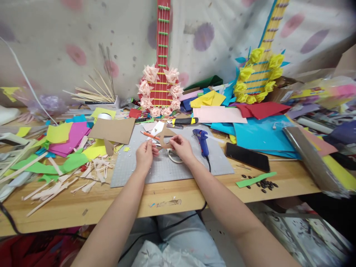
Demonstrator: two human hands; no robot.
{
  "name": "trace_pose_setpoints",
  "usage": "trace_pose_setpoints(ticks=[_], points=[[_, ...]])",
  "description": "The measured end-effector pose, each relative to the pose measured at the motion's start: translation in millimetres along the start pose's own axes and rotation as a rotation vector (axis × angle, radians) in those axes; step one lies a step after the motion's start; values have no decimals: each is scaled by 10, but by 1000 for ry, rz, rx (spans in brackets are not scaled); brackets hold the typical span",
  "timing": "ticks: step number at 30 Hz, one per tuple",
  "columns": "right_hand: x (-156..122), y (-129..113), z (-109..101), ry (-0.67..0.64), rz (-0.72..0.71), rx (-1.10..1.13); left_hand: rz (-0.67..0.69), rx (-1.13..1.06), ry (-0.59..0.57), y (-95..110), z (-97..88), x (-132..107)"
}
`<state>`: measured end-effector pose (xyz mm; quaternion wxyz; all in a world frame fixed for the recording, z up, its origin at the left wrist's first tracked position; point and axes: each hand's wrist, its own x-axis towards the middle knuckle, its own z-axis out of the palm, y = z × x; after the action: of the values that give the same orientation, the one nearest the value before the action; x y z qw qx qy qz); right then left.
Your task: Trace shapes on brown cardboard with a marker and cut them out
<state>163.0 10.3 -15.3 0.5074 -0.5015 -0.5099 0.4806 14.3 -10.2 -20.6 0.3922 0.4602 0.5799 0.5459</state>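
Wooden surface (178, 196) across the whole view, heaped with coloured paper from 9 round to 3 o'clock. Grey cutting mat (167, 168) at centre. Brown cardboard sheet (114, 130) overlapping the mat's 10 o'clock corner. Black phone (247, 156) lying flat at the mat's 3 o'clock, just off its edge. Blue glue gun (202, 140) on the mat toward 2 o'clock. Left hand (145, 154) and right hand (182, 147) over the mat's middle, each grip closed in a fingertip pinch on a curved cardboard cut-out (164, 140). Cut-out held between both hands, just above the mat.
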Motion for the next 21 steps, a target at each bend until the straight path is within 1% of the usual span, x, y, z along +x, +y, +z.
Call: trace_pose_setpoints(ticks=[2,3,5,7,10,12,14,16,18,21], points=[[26,21,-43,123,9,-8,59,27,148,-4,-75,50],[35,36,-64,159,18,-17,96,73,207,-8,-118,80],[45,73,-94,189,30,-62,150,231,273,-8,-194,139],[48,115,-101,174,30,-132,193,411,252,11,-226,191],[46,159,-89,138,19,-215,247,608,123,76,-178,263],[43,164,-85,129,11,-227,196,661,27,133,-123,321],[39,151,-92,135,12,-218,99,593,-25,197,-100,393],[34,131,-106,138,17,-213,36,415,-16,266,-140,469],[29,115,-120,137,12,-221,21,229,25,338,-253,538],[27,118,-131,137,-8,-273,29,128,144,445,-518,612]])
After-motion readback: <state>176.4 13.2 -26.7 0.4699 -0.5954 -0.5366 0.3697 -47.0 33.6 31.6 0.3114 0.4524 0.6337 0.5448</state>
